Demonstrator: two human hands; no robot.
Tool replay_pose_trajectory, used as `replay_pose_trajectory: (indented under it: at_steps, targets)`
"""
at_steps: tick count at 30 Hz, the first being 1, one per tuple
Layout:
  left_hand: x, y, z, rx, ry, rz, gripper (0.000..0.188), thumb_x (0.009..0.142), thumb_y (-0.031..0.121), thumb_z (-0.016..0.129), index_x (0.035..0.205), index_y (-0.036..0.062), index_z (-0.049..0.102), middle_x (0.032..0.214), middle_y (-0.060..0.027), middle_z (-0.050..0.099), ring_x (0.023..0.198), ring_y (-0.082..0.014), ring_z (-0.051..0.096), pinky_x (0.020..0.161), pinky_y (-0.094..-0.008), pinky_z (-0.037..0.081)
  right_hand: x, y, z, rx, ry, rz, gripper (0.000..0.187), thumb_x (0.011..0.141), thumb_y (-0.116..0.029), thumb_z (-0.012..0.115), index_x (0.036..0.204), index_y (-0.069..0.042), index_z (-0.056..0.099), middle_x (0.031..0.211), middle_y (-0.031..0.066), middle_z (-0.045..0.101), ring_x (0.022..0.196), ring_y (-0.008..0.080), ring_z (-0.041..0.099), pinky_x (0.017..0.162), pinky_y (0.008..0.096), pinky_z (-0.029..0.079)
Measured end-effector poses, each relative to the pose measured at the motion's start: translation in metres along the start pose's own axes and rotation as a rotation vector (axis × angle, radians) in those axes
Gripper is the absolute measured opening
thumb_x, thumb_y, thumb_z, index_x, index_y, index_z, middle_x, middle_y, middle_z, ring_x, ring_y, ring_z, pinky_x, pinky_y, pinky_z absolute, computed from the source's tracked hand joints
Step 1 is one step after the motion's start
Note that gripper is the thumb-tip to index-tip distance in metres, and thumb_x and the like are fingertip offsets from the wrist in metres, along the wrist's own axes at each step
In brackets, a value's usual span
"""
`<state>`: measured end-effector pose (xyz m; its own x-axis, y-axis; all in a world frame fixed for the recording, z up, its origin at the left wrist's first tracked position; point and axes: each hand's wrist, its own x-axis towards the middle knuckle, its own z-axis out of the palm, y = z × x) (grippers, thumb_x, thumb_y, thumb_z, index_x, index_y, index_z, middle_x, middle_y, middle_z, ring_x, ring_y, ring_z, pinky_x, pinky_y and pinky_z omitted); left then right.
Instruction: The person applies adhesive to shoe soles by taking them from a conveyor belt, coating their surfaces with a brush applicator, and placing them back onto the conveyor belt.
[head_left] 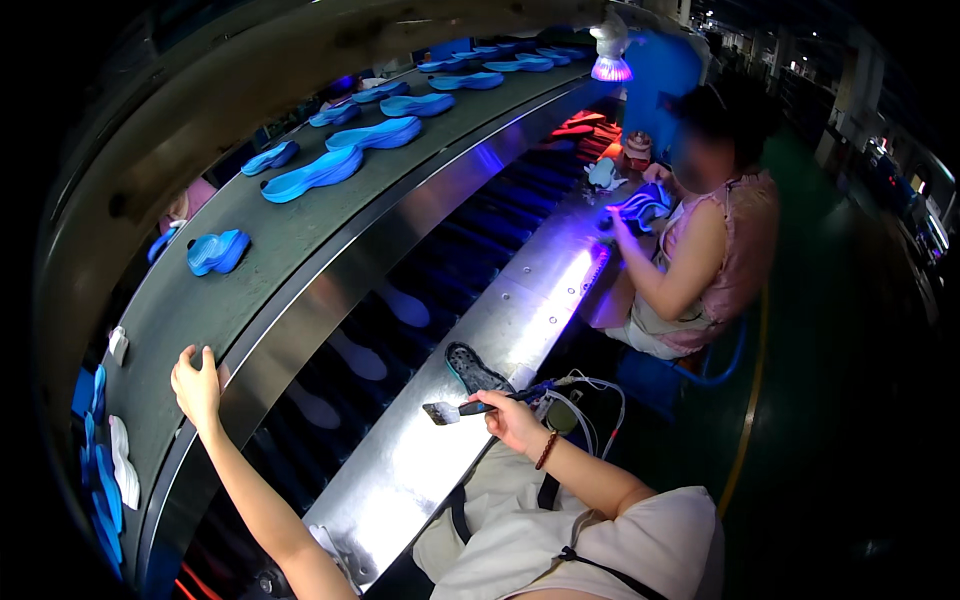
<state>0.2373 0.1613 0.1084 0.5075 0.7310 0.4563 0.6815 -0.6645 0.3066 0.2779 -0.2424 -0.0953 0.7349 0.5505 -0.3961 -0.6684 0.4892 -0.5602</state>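
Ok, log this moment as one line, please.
conveyor belt: blue soles | left hand: at its near edge | right hand: holding brush | metal ledge: dark sole | co-worker: holding blue item

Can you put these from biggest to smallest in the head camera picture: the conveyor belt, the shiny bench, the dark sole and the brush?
1. Conveyor belt
2. Shiny bench
3. Dark sole and brush: unsure; the brush looks longer, the sole wider.
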Motion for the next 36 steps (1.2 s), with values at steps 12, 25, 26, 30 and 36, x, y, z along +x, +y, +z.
replay_pose_trajectory:
  at_steps: [12,25,26,30,36]
  targets:
    - [0.017,-0.024,0.016,0.099,-0.004,0.071,0.040,0.084,0.042,0.046,0.107,0.0122,0.058,0.110,-0.0117,0.057,0.106,-0.0287,0.049,0.088,-0.0398,0.039,0.003,-0.004,0.001,0.028,-0.016,-0.035,0.016,0.086,-0.021,0.054,0.088,-0.006,0.061,0.076,-0.0020,0.059,0.043,0.0031,0.041,0.039,0.0165,0.029]
    - [0.028,-0.039,0.031,-0.709,0.081,0.025,0.054,0.087,0.043,0.044,0.047,0.0077,0.036,0.041,-0.0013,0.035,0.033,-0.0122,0.035,0.033,-0.0255,0.028,-0.001,0.002,-0.005,0.019,0.000,-0.041,0.017,0.086,-0.020,0.054,0.090,-0.006,0.062,0.081,0.0010,0.063,0.042,0.0031,0.044,0.039,0.0153,0.033]
    - [0.028,-0.040,0.034,-0.728,0.093,0.064,0.053,0.087,0.041,0.044,0.047,0.0076,0.036,0.041,-0.0013,0.035,0.032,-0.0123,0.034,0.033,-0.0255,0.028,-0.001,0.001,-0.006,0.018,0.004,-0.036,0.017,0.086,-0.020,0.054,0.090,-0.006,0.062,0.081,0.0012,0.063,0.042,0.0031,0.044,0.039,0.0153,0.033]
    - [0.023,-0.037,0.031,-0.742,0.143,0.102,0.048,0.087,0.032,0.044,0.046,0.0071,0.034,0.041,-0.0017,0.033,0.035,-0.0126,0.030,0.036,-0.0283,0.025,-0.002,0.003,-0.002,0.029,0.016,-0.025,0.017,0.086,-0.020,0.054,0.090,-0.006,0.062,0.079,0.0008,0.062,0.044,0.0032,0.044,0.039,0.0154,0.032]
    - [0.039,-0.062,0.045,-0.651,0.186,0.260,0.044,0.086,0.027,0.043,0.047,0.0069,0.035,0.041,-0.0018,0.031,0.038,-0.0122,0.029,0.039,-0.0328,0.023,0.002,0.008,-0.002,0.026,0.000,0.022,0.015,0.085,-0.019,0.056,0.090,-0.006,0.062,0.077,-0.0002,0.061,0.044,0.0035,0.043,0.038,0.0161,0.031]
